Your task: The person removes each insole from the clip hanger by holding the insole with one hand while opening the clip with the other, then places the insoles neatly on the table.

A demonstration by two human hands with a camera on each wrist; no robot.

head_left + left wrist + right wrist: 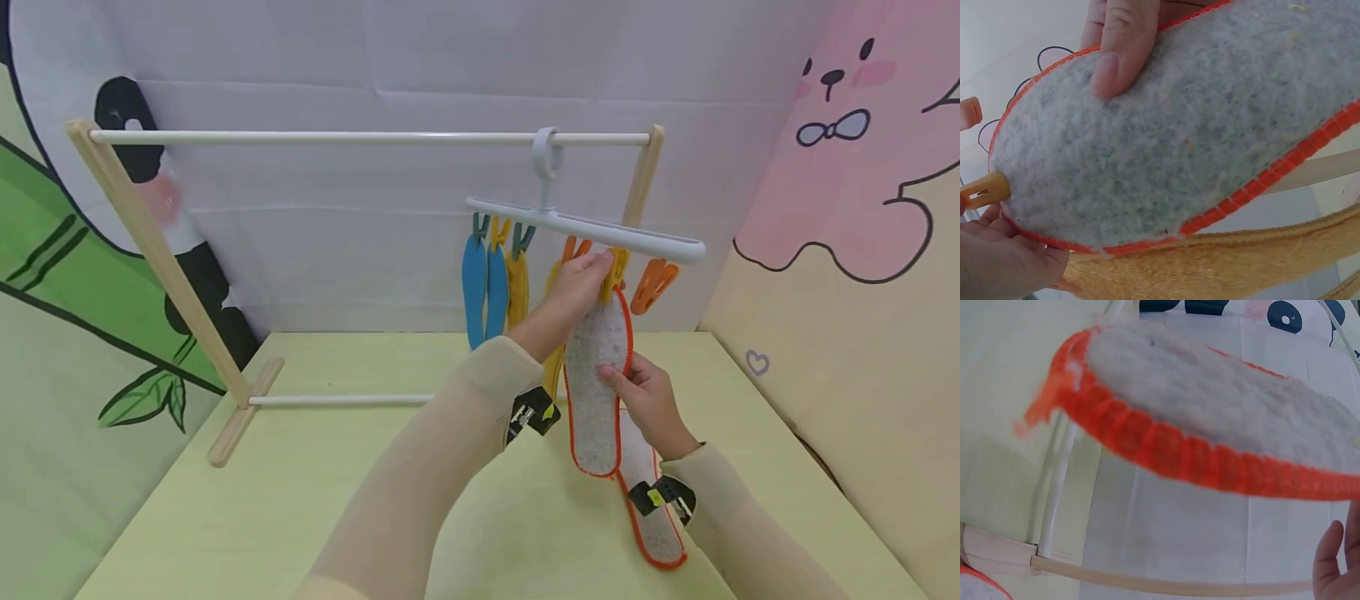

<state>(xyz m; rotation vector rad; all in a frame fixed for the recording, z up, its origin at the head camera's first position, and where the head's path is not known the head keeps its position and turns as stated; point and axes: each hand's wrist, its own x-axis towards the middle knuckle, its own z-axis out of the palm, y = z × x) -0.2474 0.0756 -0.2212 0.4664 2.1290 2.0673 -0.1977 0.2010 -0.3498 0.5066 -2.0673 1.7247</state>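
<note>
In the head view, the left hand (566, 300) pinches a yellow clip (617, 271) on a gray insole (592, 392); the right hand (651, 404) grips its right edge, probably for steadiness. Left wrist: the clip bites one end. Right wrist: the other end is free

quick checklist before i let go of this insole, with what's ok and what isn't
1. Hanger hooked over the top rail: ok.
2. Yellow clip over the upper end of the held grey insole: ok; the left wrist view shows them overlapping.
3. Yellow clip biting firmly: cannot tell; the left grip is on it, so its hold alone is untested.
4. Right grip steadying the held grey insole: ok, pinching its edge.
5. Orange end clip free for another piece: ok, nothing hangs from it.
6. Second grey insole hung: not ok, it lies on the table.
</note>
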